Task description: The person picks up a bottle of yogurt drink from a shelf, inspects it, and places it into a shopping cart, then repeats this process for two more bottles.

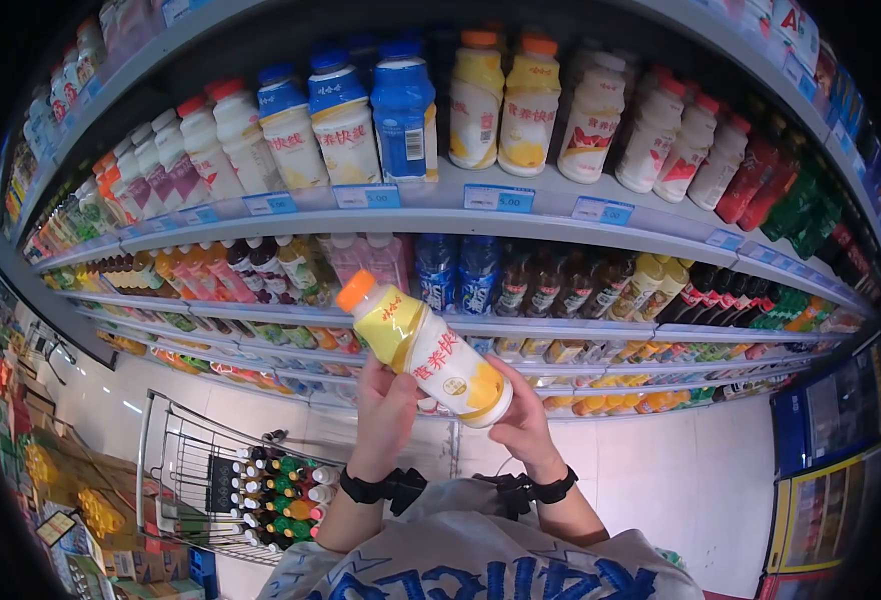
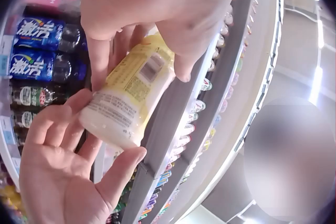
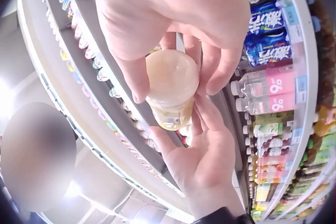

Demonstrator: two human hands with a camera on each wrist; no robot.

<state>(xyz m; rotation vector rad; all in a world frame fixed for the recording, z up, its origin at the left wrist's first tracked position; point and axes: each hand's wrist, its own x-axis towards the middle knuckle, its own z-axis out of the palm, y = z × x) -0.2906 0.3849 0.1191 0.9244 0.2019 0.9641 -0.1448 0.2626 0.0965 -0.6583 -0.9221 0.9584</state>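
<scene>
A plastic milk-drink bottle (image 1: 438, 358) with an orange cap and a yellow-and-white label is held tilted in front of the shelves, cap toward the upper left. My left hand (image 1: 384, 418) grips its left side, thumb across the label. Around the base, my right hand (image 1: 522, 415) has its thumb on one side and its fingers on the other. Small print and a barcode on the bottle's back (image 2: 128, 87) face the left wrist view. The right wrist view looks at the pale bottom (image 3: 172, 74) of the bottle, between the right thumb and fingers.
Just above the hands, a shelf (image 1: 430, 198) carries similar bottles with blue, orange, white and red caps. Lower shelves hold blue bottles (image 1: 478, 272), dark drinks and juices. A shopping cart (image 1: 185, 450) loaded with bottles stands lower left, near stacked cartons (image 1: 145, 562).
</scene>
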